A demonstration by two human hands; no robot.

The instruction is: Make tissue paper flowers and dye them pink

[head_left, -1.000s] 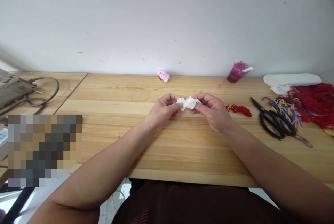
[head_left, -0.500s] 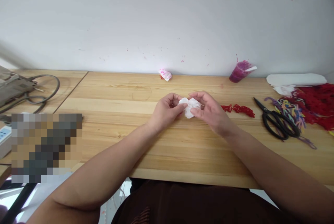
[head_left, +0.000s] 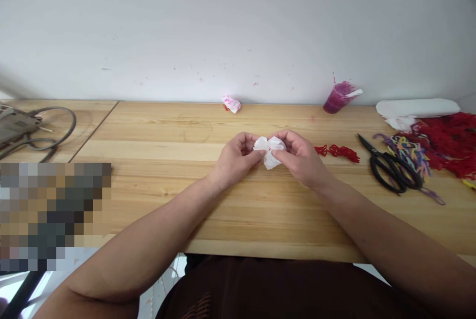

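Observation:
Both hands meet over the middle of the wooden table (head_left: 238, 210). Between them is a small crumpled white tissue (head_left: 269, 151). My left hand (head_left: 238, 158) pinches its left side with curled fingers. My right hand (head_left: 301, 158) grips its right side, fingers closed around it. The tissue is bunched into a wad just above the tabletop.
A short red yarn piece (head_left: 336, 152) lies right of my right hand. Black scissors (head_left: 386, 170), mixed coloured yarn (head_left: 409, 153) and red yarn (head_left: 449, 143) sit at the right. A pink-stained cup (head_left: 338, 96), a stained tissue (head_left: 231, 103), white tissue pack (head_left: 418, 107) line the wall. Cables (head_left: 44, 130) lie left.
The tissue, stretched out between my hands a second ago, is now bunched into a tighter wad. My hands have drawn closer together.

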